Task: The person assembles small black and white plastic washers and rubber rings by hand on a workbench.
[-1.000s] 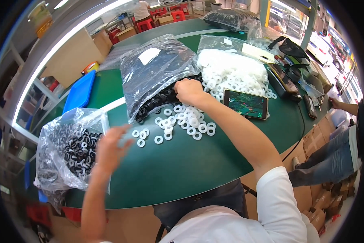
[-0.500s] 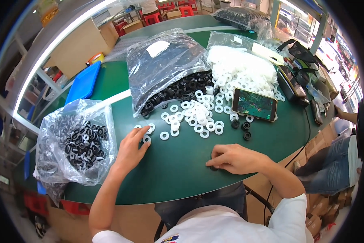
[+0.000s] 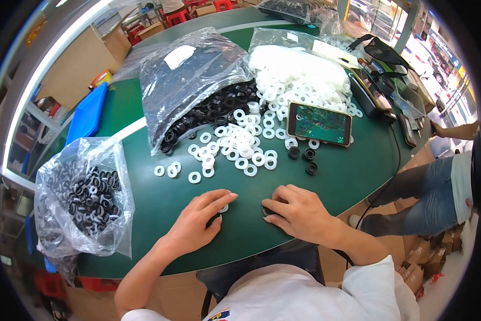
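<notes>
Low over the near middle of the green table, my left hand [image 3: 198,220] curls its fingers and thumb around a white ring [image 3: 224,208], which shows only partly at the fingertips. A short gap away, my right hand [image 3: 299,211] pinches a black grommet-like ring [image 3: 266,212] at the tabletop, mostly covered by the fingers. Beyond both hands lies a loose heap of white rings [image 3: 242,143], with a few stray white ones [image 3: 195,177] nearer my left hand. Several loose black rings [image 3: 309,154] rest past my right hand, below the phone.
A large clear bag of black rings [image 3: 192,69] and a bag of white rings [image 3: 299,69] lie behind. At left sits an open bag [image 3: 117,160] holding black-and-white pieces. A phone [image 3: 319,124] leans on the white rings. Another person [image 3: 433,184] stands at right.
My left hand has come right and nearer, away from the stray white rings, with one white ring in its fingers. My right hand has shifted slightly left. The view has turned a little.
</notes>
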The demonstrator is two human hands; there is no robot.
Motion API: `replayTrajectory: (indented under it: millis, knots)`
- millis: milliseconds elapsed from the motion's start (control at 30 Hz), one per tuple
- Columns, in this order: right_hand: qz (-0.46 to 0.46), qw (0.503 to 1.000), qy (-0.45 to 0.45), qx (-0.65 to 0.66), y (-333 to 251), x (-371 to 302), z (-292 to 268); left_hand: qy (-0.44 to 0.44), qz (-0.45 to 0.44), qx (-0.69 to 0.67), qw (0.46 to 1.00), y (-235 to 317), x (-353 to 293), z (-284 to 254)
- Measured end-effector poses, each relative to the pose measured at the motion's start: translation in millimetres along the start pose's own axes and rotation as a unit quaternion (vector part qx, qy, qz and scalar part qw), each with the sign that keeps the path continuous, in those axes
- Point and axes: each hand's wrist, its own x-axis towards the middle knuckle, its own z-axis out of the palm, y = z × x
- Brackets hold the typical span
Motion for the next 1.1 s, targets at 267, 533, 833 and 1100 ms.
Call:
replayTrajectory:
  millis: [267,533,833,1100]
  knots:
    - [0.017,0.998,0.023,0.054,8.2,0.4,-5.7,0.081,-0.021,0.034,0.996,-9.9,-2.5,8.2]
    - [0.026,1.000,0.004,0.012,3.9,-0.3,0.4,0.057,0.079,0.023,0.995,3.4,15.3,27.1]
    - [0.003,0.997,0.021,0.078,-3.1,8.6,5.9,0.062,0.050,0.003,0.997,-2.0,8.8,28.9]
    - [-0.071,0.991,0.019,0.114,-7.6,33.3,25.7,0.044,0.049,-0.018,0.998,-5.6,4.1,23.6]
